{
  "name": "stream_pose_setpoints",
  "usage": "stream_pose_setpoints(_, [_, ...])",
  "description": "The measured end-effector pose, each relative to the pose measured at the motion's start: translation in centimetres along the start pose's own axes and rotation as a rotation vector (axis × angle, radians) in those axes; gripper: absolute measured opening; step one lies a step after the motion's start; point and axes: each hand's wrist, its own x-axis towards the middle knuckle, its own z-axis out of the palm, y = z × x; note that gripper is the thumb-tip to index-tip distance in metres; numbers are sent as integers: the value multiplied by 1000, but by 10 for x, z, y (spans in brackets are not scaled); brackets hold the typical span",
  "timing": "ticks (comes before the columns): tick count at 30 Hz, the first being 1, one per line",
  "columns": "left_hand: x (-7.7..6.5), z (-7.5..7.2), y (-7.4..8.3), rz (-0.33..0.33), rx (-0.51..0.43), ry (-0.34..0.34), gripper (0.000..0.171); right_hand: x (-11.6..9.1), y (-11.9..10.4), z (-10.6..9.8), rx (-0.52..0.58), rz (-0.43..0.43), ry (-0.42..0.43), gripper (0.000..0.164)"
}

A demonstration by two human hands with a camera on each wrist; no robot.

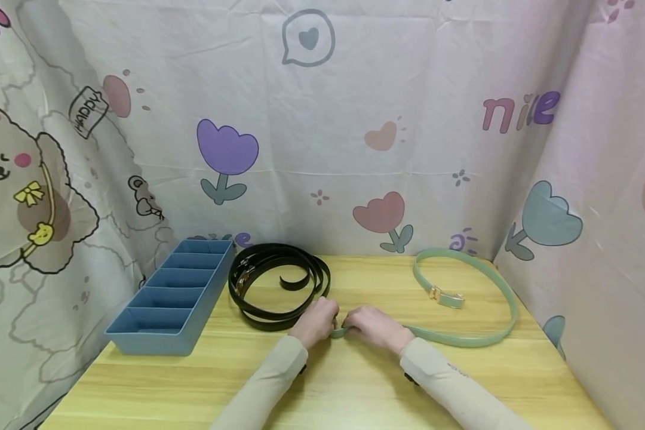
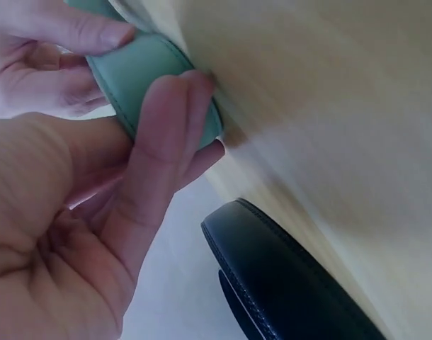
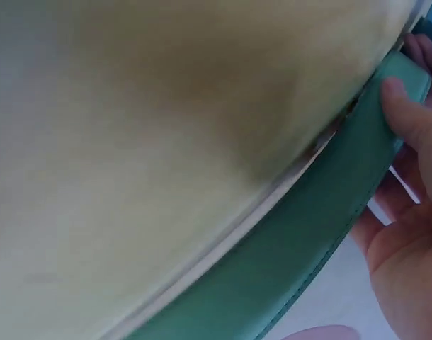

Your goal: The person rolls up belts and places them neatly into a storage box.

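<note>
A long green belt (image 1: 478, 341) curves over the right half of the table, its gold-trimmed buckle (image 1: 447, 297) lying at the back right. My left hand (image 1: 316, 321) holds the belt's end, which shows between thumb and fingers in the left wrist view as a green strap (image 2: 141, 67). Just to the right, my right hand (image 1: 377, 328) pinches the same strap, thumb on its face in the right wrist view, where the green strap (image 3: 273, 234) runs away from the fingers. Coiled black belts (image 1: 279, 322) lie beside my left hand, apart from the green one.
A blue-grey organizer box (image 1: 156, 343) with several compartments stands at the table's left. A printed curtain (image 1: 312, 149) hangs behind and at both sides of the wooden table (image 1: 355, 388).
</note>
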Motion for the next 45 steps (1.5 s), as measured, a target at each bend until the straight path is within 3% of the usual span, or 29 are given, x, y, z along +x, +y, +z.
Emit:
stream_pose_setpoints(6, [3, -4, 0, -36, -43, -111, 32, 1, 8, 0, -28, -7, 3, 6])
stream_pose_setpoints(15, [-1, -10, -1, -96, -252, -229, 15, 6, 11, -2, -6, 71, -23, 9])
stream_pose_setpoints(17, [-2, -11, -1, -112, -262, -234, 8, 7, 12, -2, 3, 75, -27, 9])
stream_pose_setpoints(20, [-2, -10, 0, -97, -217, -187, 11, 8, 13, -1, 22, 73, -15, 8])
stream_pose_setpoints(24, [0, -5, 0, -67, -165, -126, 9, 8, 15, 1, 0, 38, 63, 5])
stream_pose_setpoints(29, [3, -1, 0, -65, -187, -107, 29, 9, 15, 1, -111, 22, 167, 9])
stream_pose_setpoints(34, [2, -4, -1, -86, -260, -128, 57, 10, 12, -2, -67, 27, 131, 10])
stream_pose_setpoints(39, [0, -6, -4, 6, -252, -135, 64, 7, 11, -1, -79, -28, 97, 21])
stream_pose_setpoints(45, [0, -8, -6, 92, -280, -189, 66, 1, 10, 1, -122, -114, 73, 30])
